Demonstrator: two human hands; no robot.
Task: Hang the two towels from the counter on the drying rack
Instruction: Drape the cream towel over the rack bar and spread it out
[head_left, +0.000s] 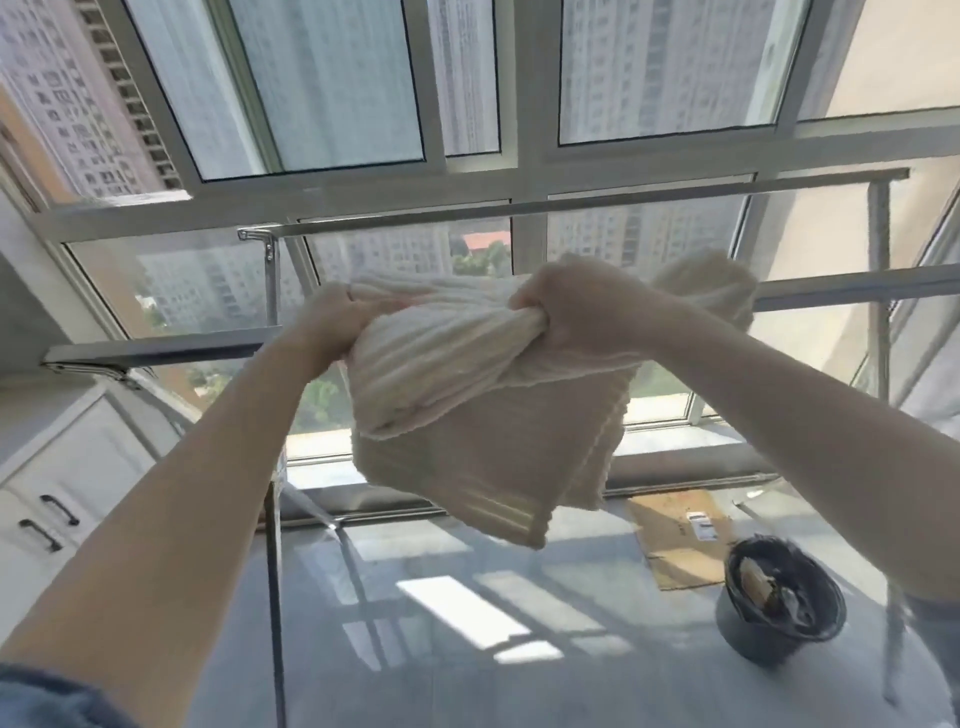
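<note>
Up at the drying rack's near rail (831, 291), the cream towel (467, 395) is bunched between both hands, its length running along the rail. The left hand (337, 317) and right hand (576, 312) each clench a fistful; the rail seems to lie just beyond them, so draping probably means pushing forward.

1 view from the head (wide-angle) faces the window (332, 88), close to the drying rack (623, 198).

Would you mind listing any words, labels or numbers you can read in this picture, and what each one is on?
White label on the flattened cardboard: print is there, but too small and blurred to read.
No text shows on the towel, the drying rack or the dark pot.
</note>
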